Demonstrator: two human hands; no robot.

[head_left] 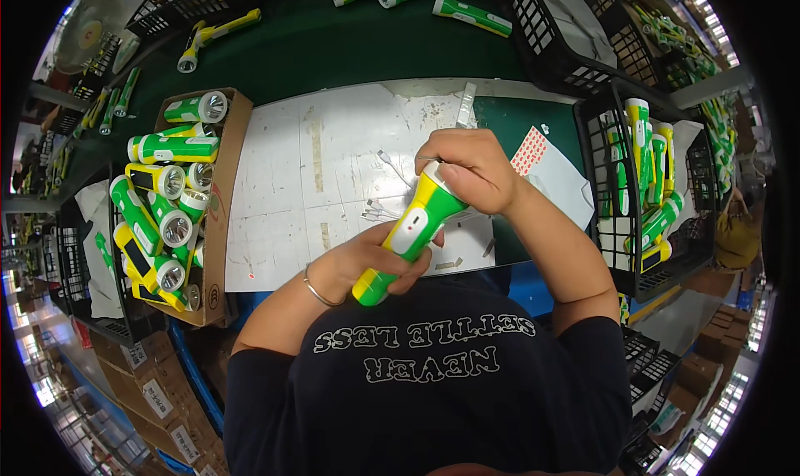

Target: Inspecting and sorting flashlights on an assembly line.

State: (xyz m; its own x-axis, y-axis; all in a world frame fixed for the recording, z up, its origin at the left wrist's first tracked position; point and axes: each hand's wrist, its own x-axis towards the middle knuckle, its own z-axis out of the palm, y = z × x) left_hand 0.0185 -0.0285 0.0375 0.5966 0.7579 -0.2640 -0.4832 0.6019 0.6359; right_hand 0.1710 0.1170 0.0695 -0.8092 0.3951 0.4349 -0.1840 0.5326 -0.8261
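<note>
A green and yellow flashlight [429,214] with a white switch panel is held slantwise in front of my chest, its head end up and away from me. My left hand [377,258] is wrapped round the lower part of its body. My right hand [477,169] is closed over the head end, thumb pressed at the white rim; the lens is hidden under it. Just beyond and beside the flashlight, white cables with plugs [385,157] lie on the white work sheet [275,176].
To the left stands a cardboard box [236,139] full of flashlights; to the right, a black crate [593,143] with more. Several flashlights [472,15] lie on the green surface at the back. A sheet of red stickers [528,149] lies beyond my right forearm.
</note>
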